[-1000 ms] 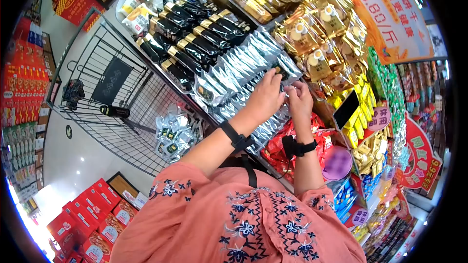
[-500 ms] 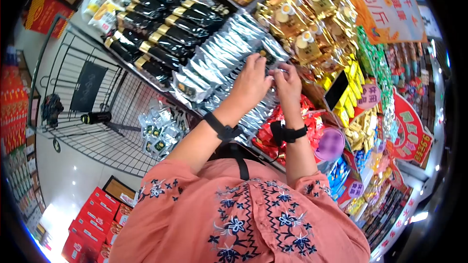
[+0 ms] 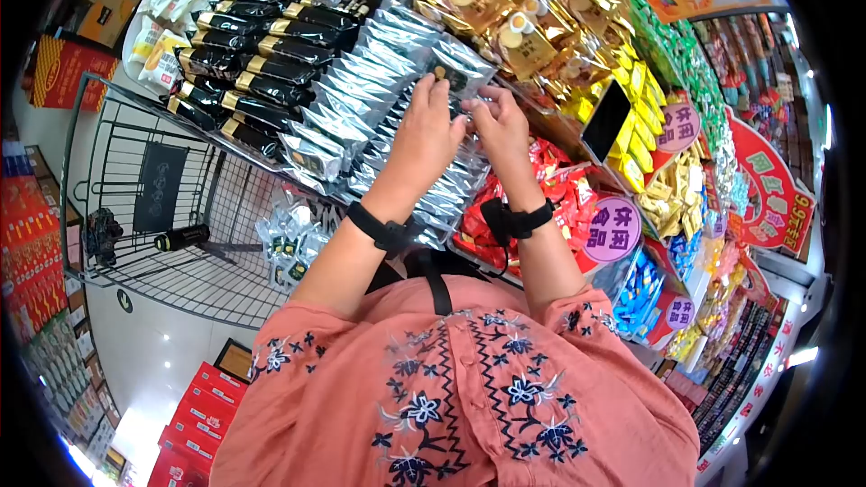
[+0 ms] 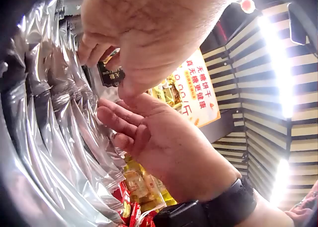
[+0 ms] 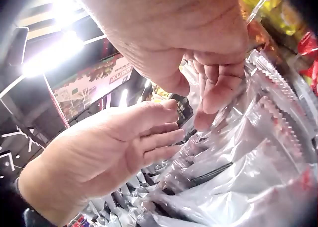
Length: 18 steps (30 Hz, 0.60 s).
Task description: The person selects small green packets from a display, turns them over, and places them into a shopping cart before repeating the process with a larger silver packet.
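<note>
Rows of silver packets (image 3: 356, 95) stand on edge in the display bin. At their far end, a silver packet with a dark label (image 3: 462, 68) lies tilted face up. My left hand (image 3: 426, 140) reaches over the row, its fairly straight fingertips at that packet's near edge and the thumb spread apart. Close on its right, my right hand (image 3: 502, 133) has bent fingers and pinches the packet's side. In the right wrist view the dark label (image 5: 185, 109) shows between the two thumbs. The left wrist view has the right hand's palm (image 4: 166, 145) turned toward the camera.
Black-and-gold packets (image 3: 257, 68) adjoin on the left, gold packets (image 3: 519, 22) on the right. Nearer are red packets (image 3: 546, 180) and a phone-like black panel (image 3: 605, 122). A wire shopping cart (image 3: 153, 261) holding silver packets (image 3: 293, 234) stands at left.
The head view has shifted, so the bins sit differently in it. Both hands stay at the same end of the silver row; the labelled packet's face shows more fully now.
</note>
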Available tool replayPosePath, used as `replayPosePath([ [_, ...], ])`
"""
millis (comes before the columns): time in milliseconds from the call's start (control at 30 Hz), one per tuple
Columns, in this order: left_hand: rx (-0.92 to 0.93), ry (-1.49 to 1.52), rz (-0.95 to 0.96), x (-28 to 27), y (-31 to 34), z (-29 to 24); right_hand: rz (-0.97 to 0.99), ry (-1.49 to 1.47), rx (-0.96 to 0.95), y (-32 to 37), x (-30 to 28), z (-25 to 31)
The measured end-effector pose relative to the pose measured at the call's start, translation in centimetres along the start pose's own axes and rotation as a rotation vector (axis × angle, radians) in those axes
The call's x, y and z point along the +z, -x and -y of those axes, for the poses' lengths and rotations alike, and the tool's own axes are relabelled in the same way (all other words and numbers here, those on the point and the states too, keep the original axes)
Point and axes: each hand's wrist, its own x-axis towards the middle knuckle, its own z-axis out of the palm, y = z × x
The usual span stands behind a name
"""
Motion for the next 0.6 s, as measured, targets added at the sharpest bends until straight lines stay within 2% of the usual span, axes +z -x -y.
replayPosePath([
  [400, 0.015, -0.062, -0.03, 0.3, 0.7, 0.1, 0.08, -0.017, -0.018, 2.7, -1.8, 0.6],
  [600, 0.128, -0.015, -0.064, -3.0, 3.7, -2.2, 0.164, -0.041, -0.054, 4.1, -2.1, 0.2],
])
